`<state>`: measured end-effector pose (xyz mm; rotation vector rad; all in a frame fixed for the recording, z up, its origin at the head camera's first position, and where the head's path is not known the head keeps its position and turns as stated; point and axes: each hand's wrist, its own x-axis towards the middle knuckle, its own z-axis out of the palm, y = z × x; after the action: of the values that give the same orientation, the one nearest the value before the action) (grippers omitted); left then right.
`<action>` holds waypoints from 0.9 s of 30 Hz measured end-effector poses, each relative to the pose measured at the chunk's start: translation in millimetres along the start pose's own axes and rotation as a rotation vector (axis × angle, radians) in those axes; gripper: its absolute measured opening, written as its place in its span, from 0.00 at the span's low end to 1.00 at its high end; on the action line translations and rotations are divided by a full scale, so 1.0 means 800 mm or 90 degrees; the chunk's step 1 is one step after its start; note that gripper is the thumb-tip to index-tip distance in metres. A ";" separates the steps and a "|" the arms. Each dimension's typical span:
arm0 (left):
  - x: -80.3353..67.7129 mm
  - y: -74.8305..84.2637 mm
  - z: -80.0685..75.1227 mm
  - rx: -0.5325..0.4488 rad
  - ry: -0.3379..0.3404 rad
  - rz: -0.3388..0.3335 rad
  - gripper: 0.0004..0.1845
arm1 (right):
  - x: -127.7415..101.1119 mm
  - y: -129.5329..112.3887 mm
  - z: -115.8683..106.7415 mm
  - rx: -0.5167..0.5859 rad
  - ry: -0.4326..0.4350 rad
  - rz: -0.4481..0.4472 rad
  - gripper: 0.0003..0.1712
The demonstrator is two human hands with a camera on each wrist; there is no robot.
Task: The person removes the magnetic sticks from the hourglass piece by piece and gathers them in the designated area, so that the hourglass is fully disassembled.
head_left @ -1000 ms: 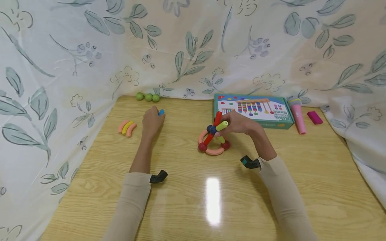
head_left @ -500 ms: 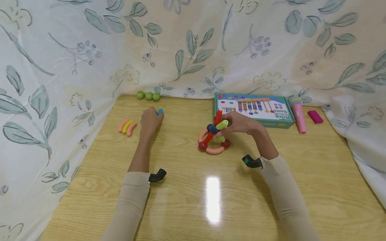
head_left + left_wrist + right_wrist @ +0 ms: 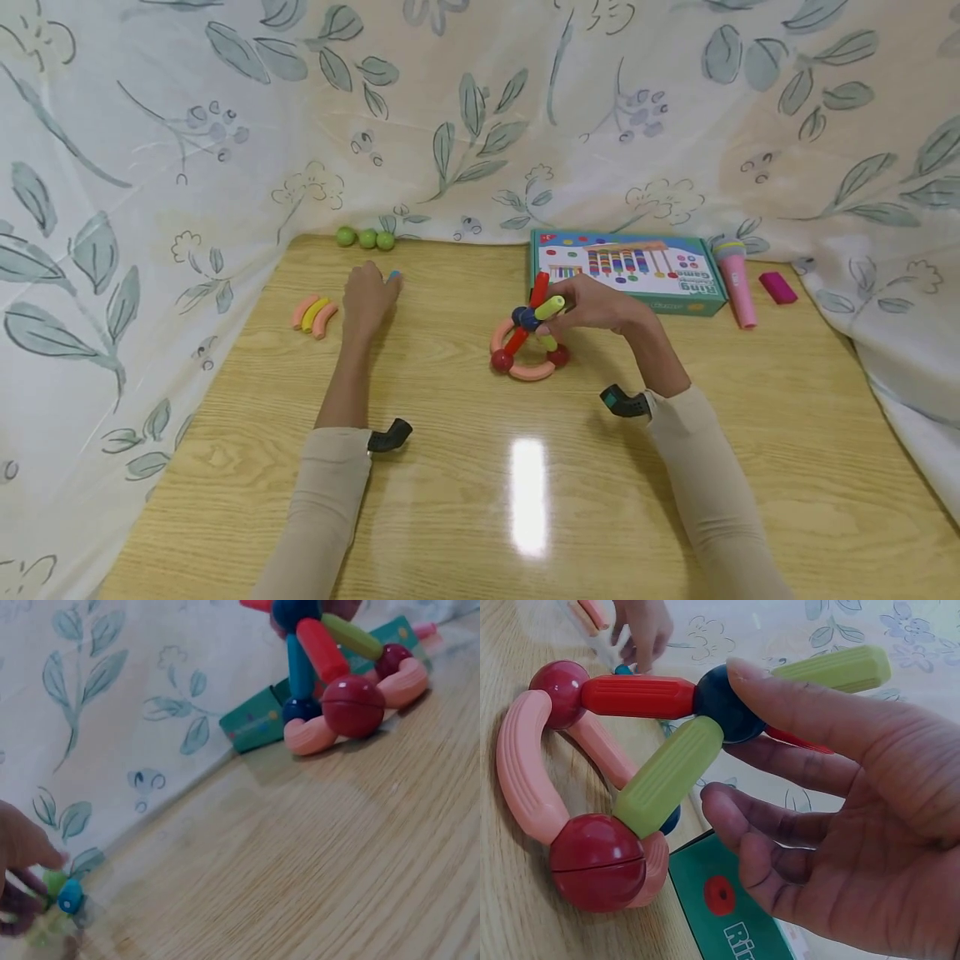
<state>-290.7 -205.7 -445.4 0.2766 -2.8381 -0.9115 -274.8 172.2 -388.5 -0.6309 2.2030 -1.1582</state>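
Observation:
My right hand [image 3: 588,304] pinches the dark blue ball [image 3: 727,709] at the top of a frame of rods and balls, thumb against index finger, the other fingers loosely bent. From this ball a red rod [image 3: 637,697] and a lime green rod [image 3: 671,776] slope down to dark red balls; more rods point upward. Curved pink rods [image 3: 532,372] form the base on the table. At the far left, my left hand [image 3: 366,300] has thumb and fingers spread beside a short blue rod [image 3: 70,896], which is mostly hidden in the head view.
Several curved rods [image 3: 315,317], pink and yellow, lie left of the left hand. Green balls [image 3: 367,239] line the back edge. Behind the right hand is a game box [image 3: 637,267], then a pink microphone [image 3: 738,287] and a magenta block [image 3: 778,287]. A patterned cloth hangs behind the table.
My left hand's fingers have loosened and spread from a curled shape around the blue rod, and less of the rod shows. The right hand keeps its hold on the frame.

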 end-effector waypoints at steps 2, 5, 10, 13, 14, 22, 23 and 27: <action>0.000 0.010 0.002 -0.028 0.038 0.038 0.21 | -0.001 0.001 -0.001 -0.003 0.004 -0.002 0.15; -0.003 0.039 0.007 -0.127 0.043 0.101 0.22 | -0.001 0.003 -0.002 -0.001 0.009 -0.007 0.15; -0.031 0.108 0.023 -0.273 -0.121 0.226 0.20 | -0.001 0.004 -0.003 -0.001 0.002 -0.033 0.15; -0.053 0.143 0.034 -0.290 -0.227 0.315 0.21 | 0.001 0.002 -0.002 -0.005 -0.004 -0.053 0.17; -0.060 0.152 0.037 -0.293 -0.252 0.336 0.21 | 0.001 0.001 -0.002 -0.005 -0.007 -0.060 0.17; -0.083 0.174 0.046 -0.311 -0.286 0.333 0.23 | -0.001 -0.007 0.002 -0.009 -0.013 -0.074 0.22; -0.083 0.174 0.045 -0.310 -0.284 0.333 0.22 | -0.002 -0.007 0.002 -0.012 -0.011 -0.071 0.22; -0.082 0.172 0.045 -0.300 -0.290 0.339 0.17 | -0.005 -0.009 0.004 -0.021 -0.005 -0.046 0.20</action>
<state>-251.4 -61.2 -399.1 -0.7874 -2.6893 -1.5975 -268.7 168.9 -382.8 -0.7332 2.2127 -1.1549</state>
